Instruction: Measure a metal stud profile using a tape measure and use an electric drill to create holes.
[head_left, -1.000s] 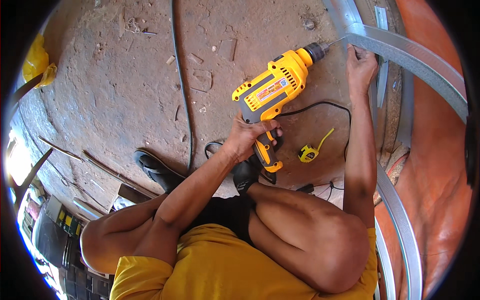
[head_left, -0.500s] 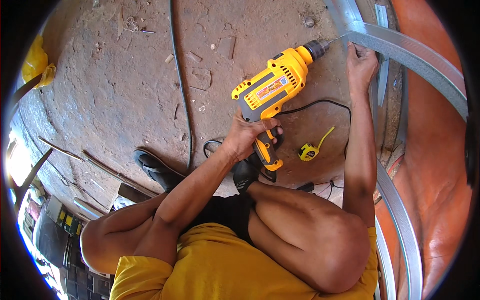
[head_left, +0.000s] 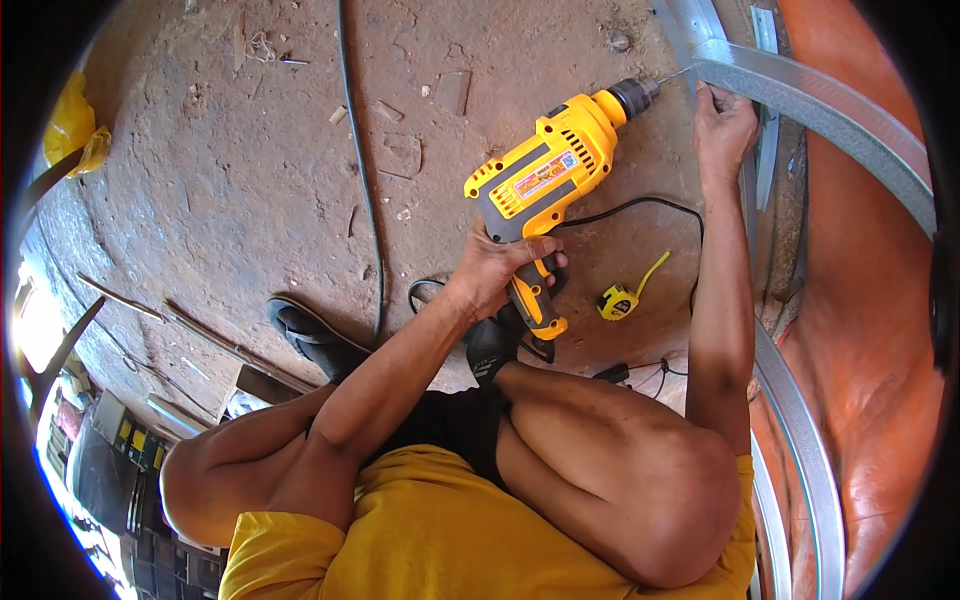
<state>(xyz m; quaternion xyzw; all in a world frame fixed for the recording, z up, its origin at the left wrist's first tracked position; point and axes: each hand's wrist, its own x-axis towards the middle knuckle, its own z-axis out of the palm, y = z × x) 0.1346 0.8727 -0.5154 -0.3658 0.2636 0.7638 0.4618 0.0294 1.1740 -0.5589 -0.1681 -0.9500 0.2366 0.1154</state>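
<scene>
Yellow-and-grey power drill (head_left: 545,165), its handle clamped in the seated person's left hand (head_left: 488,272), thumb wrapped across the grip. Beyond the hand, the black chuck (head_left: 634,98) carries a thin bit (head_left: 674,76) directed at the corner where the galvanised metal channel (head_left: 820,110) joins another length; I cannot tell whether the tip touches. The right hand (head_left: 725,130), fingers bunched together, meets the channel's edge beside that corner; how firmly it grips is unclear to me. Farther out, on the dirt-covered floor (head_left: 260,210): a yellow tape measure (head_left: 617,303), blade partly extended, and a dark cable (head_left: 365,180). At right, orange sheeting (head_left: 870,300).
</scene>
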